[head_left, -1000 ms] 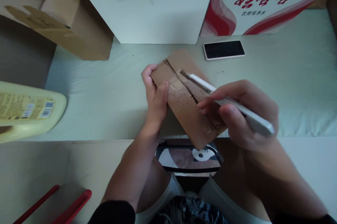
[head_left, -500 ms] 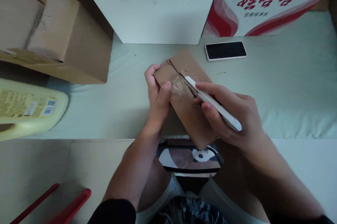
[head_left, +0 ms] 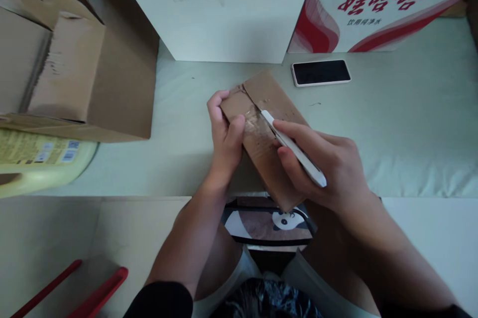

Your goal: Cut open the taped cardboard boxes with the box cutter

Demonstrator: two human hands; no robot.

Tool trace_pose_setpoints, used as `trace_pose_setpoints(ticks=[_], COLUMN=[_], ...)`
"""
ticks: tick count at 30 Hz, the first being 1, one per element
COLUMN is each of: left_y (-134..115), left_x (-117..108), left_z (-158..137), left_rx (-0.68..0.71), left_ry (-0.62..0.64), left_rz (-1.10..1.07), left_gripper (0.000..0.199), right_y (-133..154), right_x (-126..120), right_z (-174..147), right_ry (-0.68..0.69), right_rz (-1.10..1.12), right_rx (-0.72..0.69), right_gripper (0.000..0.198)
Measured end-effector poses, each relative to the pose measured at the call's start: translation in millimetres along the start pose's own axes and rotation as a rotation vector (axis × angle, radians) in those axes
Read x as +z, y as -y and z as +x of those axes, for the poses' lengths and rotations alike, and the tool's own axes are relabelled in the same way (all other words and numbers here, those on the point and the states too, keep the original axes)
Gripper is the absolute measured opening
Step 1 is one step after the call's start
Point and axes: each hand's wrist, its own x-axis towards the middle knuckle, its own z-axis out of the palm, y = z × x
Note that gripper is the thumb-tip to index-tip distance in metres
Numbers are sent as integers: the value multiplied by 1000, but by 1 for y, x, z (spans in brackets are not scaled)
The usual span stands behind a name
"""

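A small brown cardboard box point(head_left: 257, 156) is held tilted over the front edge of the green-covered surface. My left hand point(head_left: 227, 131) grips its left side, thumb on the taped top face and fingers round the edge. In my right hand point(head_left: 324, 161) is a white utility knife point(head_left: 298, 151), held between thumb and fingers. The knife's tip sits at the seam along the box's top, where clear tape looks cut and wrinkled. How far the blade goes in is hidden.
A large open carton point(head_left: 119, 74) at the left overlaps a yellow jug point(head_left: 74, 163). Behind stand a white box point(head_left: 227, 14) and a red-and-white printed carton point(head_left: 366, 34). A phone point(head_left: 321, 73) lies before them. Red bars point(head_left: 100, 290) show at lower left.
The knife has slid a little down and left, its tip now deeper at the seam. The large carton at the left has shifted nearer, covering more of the yellow jug.
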Motion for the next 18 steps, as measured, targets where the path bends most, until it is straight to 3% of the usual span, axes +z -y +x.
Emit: trace_pose_setpoints(ticks=[6, 18], left_y=[1, 4], left_x=[0, -4], left_z=[0, 1], left_rx=[-4, 27], left_ry=[1, -10], left_rz=[15, 55], left_gripper=[52, 46], right_y=[3, 0], right_x=[-6, -7], right_z=[-2, -8], right_ry=[-2, -183], right_rz=[47, 7], right_rx=[-4, -88], right_gripper=[31, 21])
